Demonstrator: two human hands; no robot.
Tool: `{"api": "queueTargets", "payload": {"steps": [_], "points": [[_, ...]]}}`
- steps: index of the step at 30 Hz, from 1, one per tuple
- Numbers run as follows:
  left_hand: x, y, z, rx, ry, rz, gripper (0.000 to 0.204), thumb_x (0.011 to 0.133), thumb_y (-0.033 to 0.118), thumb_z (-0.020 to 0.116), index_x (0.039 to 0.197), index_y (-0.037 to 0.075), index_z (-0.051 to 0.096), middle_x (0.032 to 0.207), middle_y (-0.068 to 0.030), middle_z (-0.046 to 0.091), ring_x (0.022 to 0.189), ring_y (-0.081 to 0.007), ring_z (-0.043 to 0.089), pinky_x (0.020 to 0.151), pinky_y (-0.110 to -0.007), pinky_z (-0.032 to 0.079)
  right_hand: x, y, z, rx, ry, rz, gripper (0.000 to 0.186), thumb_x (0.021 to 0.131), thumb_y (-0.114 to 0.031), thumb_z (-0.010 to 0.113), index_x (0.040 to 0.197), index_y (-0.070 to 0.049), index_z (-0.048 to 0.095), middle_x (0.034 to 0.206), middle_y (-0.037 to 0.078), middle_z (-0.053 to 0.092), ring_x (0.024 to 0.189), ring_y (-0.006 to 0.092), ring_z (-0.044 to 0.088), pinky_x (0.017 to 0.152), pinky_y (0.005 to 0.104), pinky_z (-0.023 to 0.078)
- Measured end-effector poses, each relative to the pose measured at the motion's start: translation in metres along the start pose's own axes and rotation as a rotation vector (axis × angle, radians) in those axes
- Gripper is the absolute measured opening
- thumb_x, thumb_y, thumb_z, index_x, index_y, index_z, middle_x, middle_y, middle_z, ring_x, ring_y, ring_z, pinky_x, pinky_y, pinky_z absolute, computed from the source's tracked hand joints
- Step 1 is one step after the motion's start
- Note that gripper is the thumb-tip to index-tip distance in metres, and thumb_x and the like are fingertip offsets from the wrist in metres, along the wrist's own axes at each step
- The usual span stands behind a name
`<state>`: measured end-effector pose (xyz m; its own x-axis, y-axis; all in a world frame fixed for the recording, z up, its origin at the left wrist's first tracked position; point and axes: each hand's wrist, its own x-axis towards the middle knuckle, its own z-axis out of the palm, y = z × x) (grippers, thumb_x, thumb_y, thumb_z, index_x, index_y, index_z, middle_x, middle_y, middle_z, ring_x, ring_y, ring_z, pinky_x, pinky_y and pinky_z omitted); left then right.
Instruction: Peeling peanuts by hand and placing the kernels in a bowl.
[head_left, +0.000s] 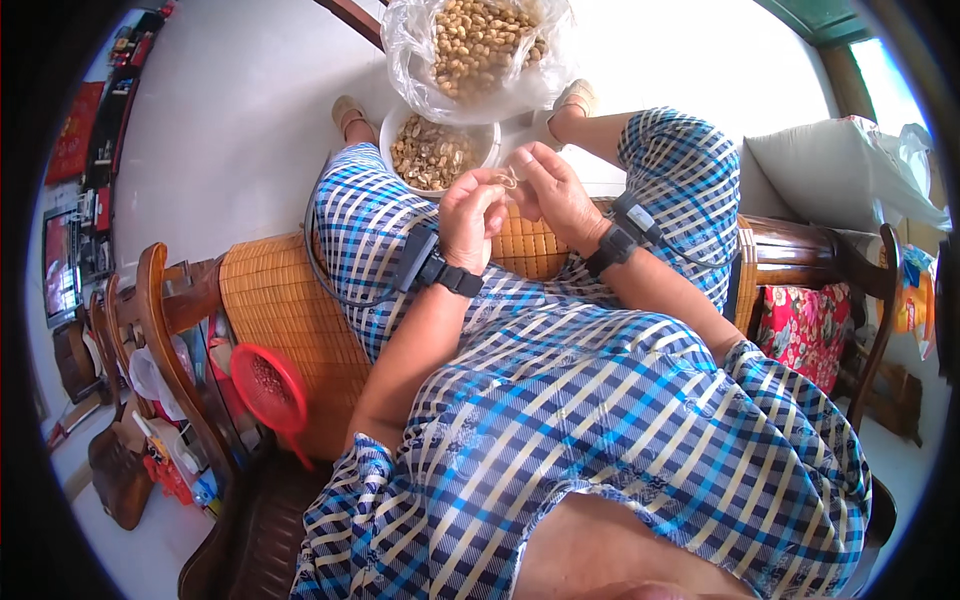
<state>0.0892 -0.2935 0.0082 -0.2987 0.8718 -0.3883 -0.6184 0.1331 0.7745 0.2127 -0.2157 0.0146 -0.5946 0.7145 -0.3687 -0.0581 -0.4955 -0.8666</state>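
Observation:
Over my lap, my left hand [468, 215] and my right hand [557, 198] meet with fingers pinched together. Between the fingertips is a pale peanut shell [509, 179], looking split apart; any kernel is hidden. Just beyond the hands, a white basin [494, 150] holds a heap of broken peanut shells [432, 155]. A clear plastic bag [405, 50] full of whole peanuts [482, 45] stands behind the basin and overlaps its far rim. To my left, a red strainer [297, 385] with small reddish kernels [266, 383] rests on the seat.
I sit on a wooden bench with a woven mat [285, 300]. At the right are a white sack [835, 160] and a red floral cushion [802, 325]. A cluttered chair [155, 400] stands at the left. Black straps with cabled devices [415, 262] circle my wrists.

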Motion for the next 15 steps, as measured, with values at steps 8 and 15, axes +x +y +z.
{"api": "queueTargets", "payload": {"steps": [8, 15], "points": [[-0.005, -0.009, -0.008, 0.032, 0.032, -0.001, 0.015, 0.083, 0.003, 0.051, 0.092, 0.005, 0.063, 0.073, -0.0007, 0.06, 0.047, -0.0032, 0.042, 0.04, -0.017, 0.03, 0.003, 0.019, 0.004, -0.397, 0.002, -0.388, 0.019, 0.094, -0.02, 0.053, 0.095, -0.001, 0.057, 0.067, 0.005, 0.057, 0.059, 0.0123, 0.055, 0.055, 0.0271, 0.046], [-0.005, -0.005, -0.016, -0.146, -0.009, -0.115, 0.022, 0.087, 0.015, 0.049, 0.1, 0.006, 0.063, 0.084, 0.0004, 0.059, 0.075, -0.0089, 0.053, 0.057, -0.023, 0.038, 0.0, 0.017, 0.012, -0.601, 0.07, -0.46, 0.014, 0.09, -0.015, 0.057, 0.092, -0.001, 0.059, 0.074, 0.012, 0.063, 0.067, 0.02, 0.063, 0.063, 0.0314, 0.049]]}}
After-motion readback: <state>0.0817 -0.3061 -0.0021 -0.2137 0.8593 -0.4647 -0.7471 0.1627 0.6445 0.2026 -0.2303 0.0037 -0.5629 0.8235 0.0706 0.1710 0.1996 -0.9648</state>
